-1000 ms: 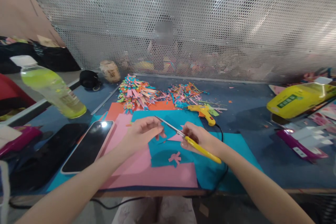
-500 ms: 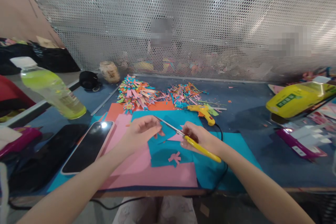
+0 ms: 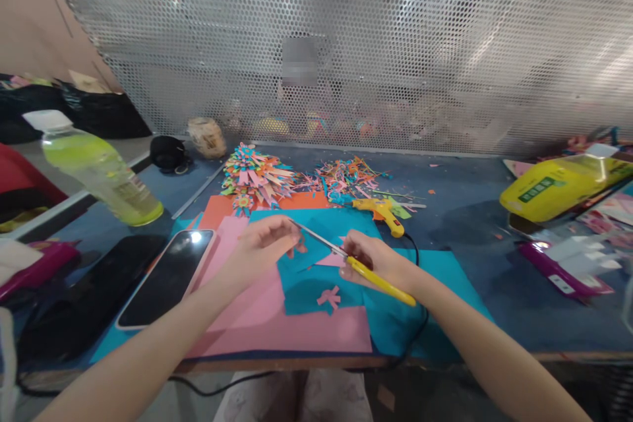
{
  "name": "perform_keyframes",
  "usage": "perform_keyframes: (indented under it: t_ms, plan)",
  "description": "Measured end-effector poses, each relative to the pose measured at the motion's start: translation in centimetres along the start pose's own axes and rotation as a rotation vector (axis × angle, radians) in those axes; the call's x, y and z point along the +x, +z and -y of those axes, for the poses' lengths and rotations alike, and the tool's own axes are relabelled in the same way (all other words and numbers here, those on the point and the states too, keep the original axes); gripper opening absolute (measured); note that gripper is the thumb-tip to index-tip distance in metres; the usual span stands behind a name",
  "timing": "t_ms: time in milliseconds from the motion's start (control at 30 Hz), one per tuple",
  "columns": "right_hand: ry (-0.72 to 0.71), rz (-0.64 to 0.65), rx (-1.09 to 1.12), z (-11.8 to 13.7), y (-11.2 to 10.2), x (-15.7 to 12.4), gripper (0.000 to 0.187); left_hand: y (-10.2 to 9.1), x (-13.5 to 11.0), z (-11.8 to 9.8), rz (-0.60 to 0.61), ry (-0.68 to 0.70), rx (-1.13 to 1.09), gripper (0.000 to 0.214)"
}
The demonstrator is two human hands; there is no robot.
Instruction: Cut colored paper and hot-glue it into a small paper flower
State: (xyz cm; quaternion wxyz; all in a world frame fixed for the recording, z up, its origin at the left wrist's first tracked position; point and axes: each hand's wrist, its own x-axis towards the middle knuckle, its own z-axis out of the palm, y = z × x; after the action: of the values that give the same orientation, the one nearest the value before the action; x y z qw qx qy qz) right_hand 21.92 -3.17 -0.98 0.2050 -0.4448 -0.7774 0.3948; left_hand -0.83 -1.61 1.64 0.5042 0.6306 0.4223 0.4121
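Scissors point(image 3: 357, 266), one pair, yellow handles, held aslant above teal paper point(image 3: 301, 298). Right hand point(image 3: 368, 254): fingers wrapped around the handles. Left hand point(image 3: 271, 237): fingers curled, thumb close to fingertips, just beside the blade tips; whether a scrap is pinched there, cannot tell.

Surface: dark blue table point(image 3: 469, 201), layered with paper. Nearer than the scissors, pink sheet point(image 3: 297, 336) and, lying on the teal, pink cut-out point(image 3: 330, 297) with spread strips. Left of the scissors, phone point(image 3: 168, 277), dark screen, with a black flat object point(image 3: 93, 290) beyond it to the left. Past the scissors, yellow glue gun point(image 3: 380, 209), orange sheet point(image 3: 306, 199), layered paper construction point(image 3: 257, 178) and heap of shreds point(image 3: 346, 175). Farther left, green-liquid bottle point(image 3: 103, 168) and jar point(image 3: 206, 138); well right, yellow bottle point(image 3: 554, 186). Behind all, perforated metal panel point(image 3: 395, 46).

Count: hands, two; phone, one; glue gun, one; pink cut-out, one; bottles, two; jar, one; shreds, too tangled to number.
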Motion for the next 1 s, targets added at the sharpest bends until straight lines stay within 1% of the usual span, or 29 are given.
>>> perform_keyframes:
  t_ms: [200, 367, 467, 533, 667, 800, 1000]
  plan:
    - [0.008, -0.018, -0.012, 0.04, -0.10, -0.03, 0.036, -0.16, -0.06, -0.24, -0.016, -0.003, 0.038, 0.008]
    - [0.010, -0.007, -0.025, 0.32, -0.26, -0.05, 0.035, -0.19, 0.06, -0.48, -0.038, -0.024, 0.055, 0.010]
    - [0.010, -0.015, -0.027, 0.26, -0.20, -0.02, 0.035, -0.24, 0.16, -0.27, -0.055, -0.027, 0.024, 0.015]
    - [0.011, -0.021, -0.028, 0.18, -0.15, -0.01, 0.035, -0.27, 0.19, -0.16, -0.040, -0.017, 0.014, 0.016]
    - [0.011, -0.022, -0.031, 0.24, -0.17, -0.05, 0.035, -0.24, 0.13, -0.37, -0.004, -0.013, 0.060, 0.012]
    - [0.015, -0.010, -0.034, 0.47, -0.32, -0.11, 0.034, -0.26, 0.07, -0.47, -0.036, -0.012, 0.061, 0.011]
    - [0.022, -0.010, -0.034, 0.46, -0.36, -0.11, 0.034, -0.36, 0.17, 0.08, -0.056, -0.022, 0.017, 0.012]
